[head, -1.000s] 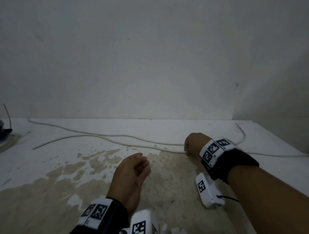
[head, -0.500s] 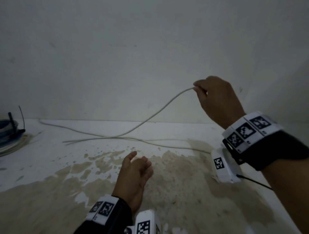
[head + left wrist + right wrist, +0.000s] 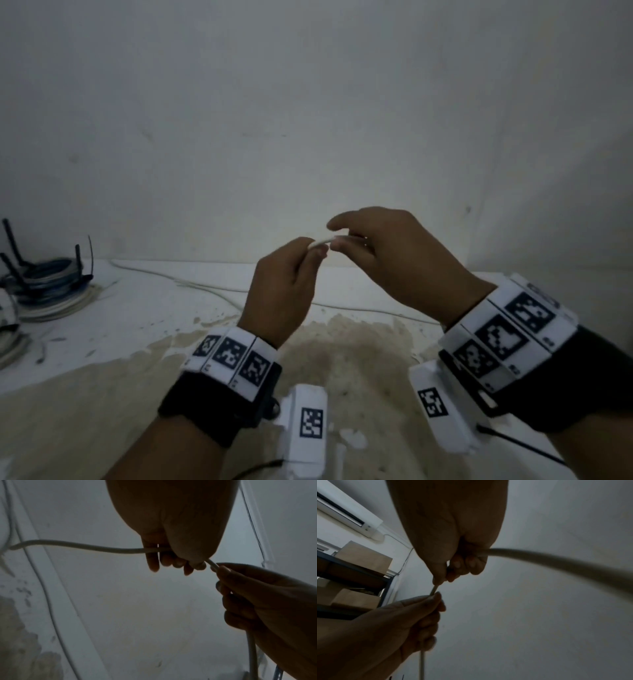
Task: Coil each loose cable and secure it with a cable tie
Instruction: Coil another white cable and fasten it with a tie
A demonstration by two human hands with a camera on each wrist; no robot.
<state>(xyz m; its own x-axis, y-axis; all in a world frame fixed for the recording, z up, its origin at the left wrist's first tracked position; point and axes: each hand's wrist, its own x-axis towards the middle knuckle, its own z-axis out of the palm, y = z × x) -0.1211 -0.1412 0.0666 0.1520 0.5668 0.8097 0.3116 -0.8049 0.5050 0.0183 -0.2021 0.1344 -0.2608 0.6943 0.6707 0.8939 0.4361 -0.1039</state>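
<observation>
Hands: left hand (image 3: 284,291) and right hand (image 3: 394,260) both pinch white cable (image 3: 320,243); suggest equal loops, steady tension.

You have a white worktop (image 3: 144,308) that meets a plain pale wall (image 3: 308,120) along its far edge. A wide brown stain (image 3: 342,359) spreads over the worktop's near middle, with small splashes toward the left. From your right wrist view, a dark shelf rack (image 3: 351,572) carries cardboard boxes (image 3: 363,557), and a white wall-mounted unit (image 3: 349,516) sits above it.
</observation>
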